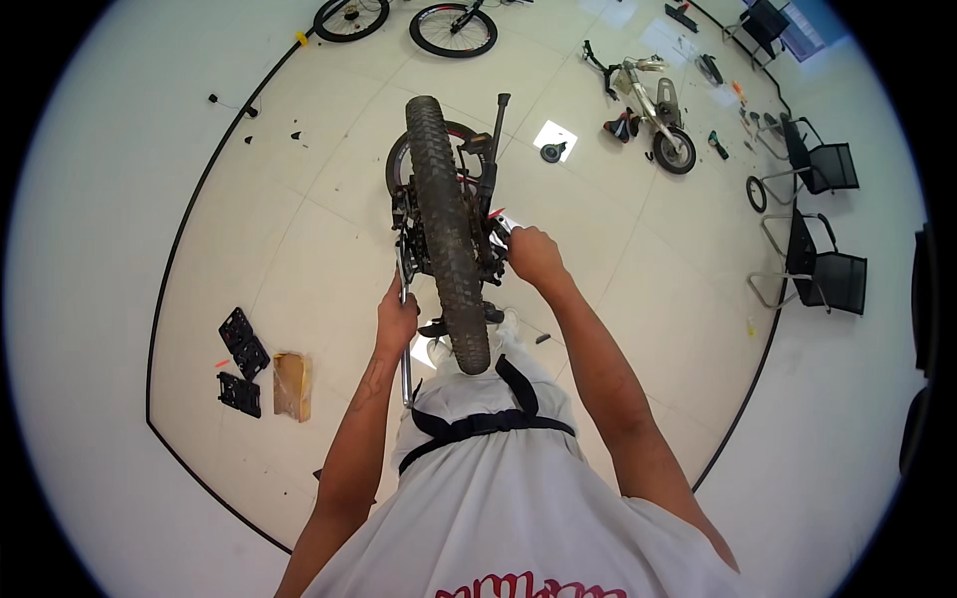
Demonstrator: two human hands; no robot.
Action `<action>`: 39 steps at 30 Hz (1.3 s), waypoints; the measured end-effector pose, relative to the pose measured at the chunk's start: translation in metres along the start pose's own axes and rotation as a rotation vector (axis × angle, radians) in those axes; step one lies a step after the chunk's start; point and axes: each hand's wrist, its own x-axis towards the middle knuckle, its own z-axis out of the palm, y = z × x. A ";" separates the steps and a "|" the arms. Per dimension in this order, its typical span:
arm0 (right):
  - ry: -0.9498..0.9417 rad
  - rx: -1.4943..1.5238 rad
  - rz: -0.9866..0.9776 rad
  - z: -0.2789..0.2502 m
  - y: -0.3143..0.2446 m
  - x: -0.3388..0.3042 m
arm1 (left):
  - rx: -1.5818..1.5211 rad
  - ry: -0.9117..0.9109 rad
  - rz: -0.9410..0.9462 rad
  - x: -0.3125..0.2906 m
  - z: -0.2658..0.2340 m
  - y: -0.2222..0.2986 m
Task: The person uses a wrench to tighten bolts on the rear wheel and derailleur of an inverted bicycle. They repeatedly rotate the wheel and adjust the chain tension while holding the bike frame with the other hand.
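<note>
A bicycle stands in front of me, its knobby black tyre (446, 219) seen edge-on and pointing up at me. On the wheel's left side, my left hand (398, 317) is closed round a long silver wrench (406, 374), which runs down along the tyre from the hub area. My right hand (535, 256) is closed at the right side of the hub, by a small silver piece and a bit of red; its fingers hide most of what they grip. A dark kickstand (497, 125) sticks out beyond the hub.
Open black tool cases (242, 344) and a brown packet (291, 386) lie on the floor at left. A dark round part (553, 151) sits farther off. A partly dismantled small bike (643, 100) and black chairs (835, 279) are at right; more bicycle wheels (454, 30) are at the far side.
</note>
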 end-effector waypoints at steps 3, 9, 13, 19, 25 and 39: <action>0.009 0.034 -0.012 -0.002 0.003 0.006 | 0.005 0.011 0.011 0.005 -0.001 0.001; -0.094 0.070 -0.165 -0.013 0.027 0.015 | -0.010 0.025 0.042 0.002 -0.004 -0.010; -0.125 0.086 -0.265 -0.018 0.043 0.023 | -0.014 0.015 0.023 -0.002 -0.002 -0.008; -0.081 0.108 -0.298 -0.010 0.048 0.022 | 0.016 0.032 0.037 -0.002 -0.001 -0.011; -0.053 -0.001 -0.214 0.002 0.019 0.004 | 0.019 0.017 0.022 -0.004 -0.002 -0.009; -0.241 0.188 0.039 0.015 0.003 0.039 | 0.037 0.021 -0.003 -0.004 0.002 -0.001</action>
